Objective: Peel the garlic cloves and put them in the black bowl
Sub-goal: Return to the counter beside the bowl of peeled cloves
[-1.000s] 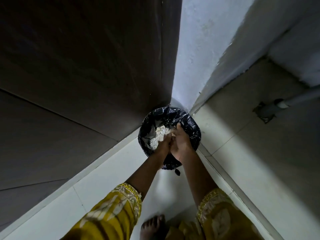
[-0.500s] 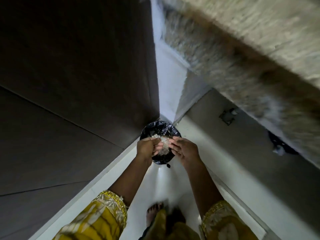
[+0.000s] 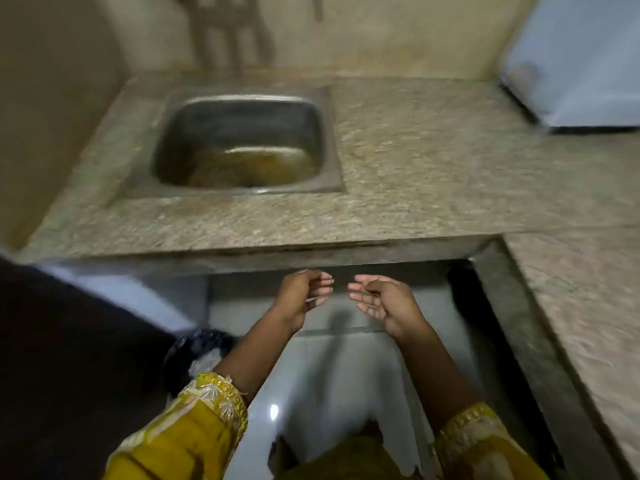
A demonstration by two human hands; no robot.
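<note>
Granite counter [image 3: 433, 161] with steel sink [image 3: 207, 133] fills the upper frame. At centre, left hand [image 3: 300, 299] and right hand [image 3: 389, 304] hover apart, fingers loosely curled, empty.

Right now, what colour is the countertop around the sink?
It is a speckled beige-brown stone countertop, clearest in the head view.

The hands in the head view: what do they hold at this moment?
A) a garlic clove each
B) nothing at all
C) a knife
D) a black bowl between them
B: the left hand and the right hand are apart, with loosely curled fingers and nothing in them, just below the front edge of the counter.
</note>
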